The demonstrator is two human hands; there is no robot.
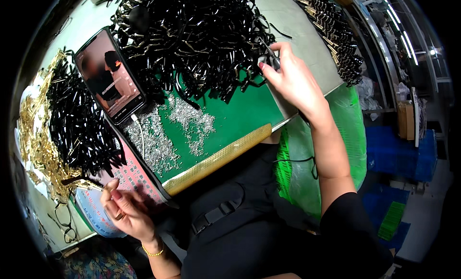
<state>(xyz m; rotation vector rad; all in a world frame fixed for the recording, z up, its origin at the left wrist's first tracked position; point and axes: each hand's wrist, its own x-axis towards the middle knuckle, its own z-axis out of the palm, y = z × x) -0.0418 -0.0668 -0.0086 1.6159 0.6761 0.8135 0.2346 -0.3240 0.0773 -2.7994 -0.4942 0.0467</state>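
My left hand (126, 211) is low on the left, with thumb and fingers pinched on a narrow black strip with a gold-coloured end (91, 184). It is beside a heap of gold-coloured pieces (41, 130) and a bundle of glossy black strips (81, 118). My right hand (298, 80) reaches to the right edge of a large pile of glossy black strips (192, 39). Its thumb and fingers close around a slim dark tool (274, 59) with a metallic shine; its exact kind is unclear. Small silver pins (192, 123) lie scattered on the green mat (240, 111) in front of me.
A phone (110, 77) with a lit screen leans by the pile, a white cable plugged in. A gold textured strip (218, 159) edges the mat. Eyeglasses (67, 226) lie far left. A green bag (336, 149) stands at right; more strips (331, 36) lie beyond.
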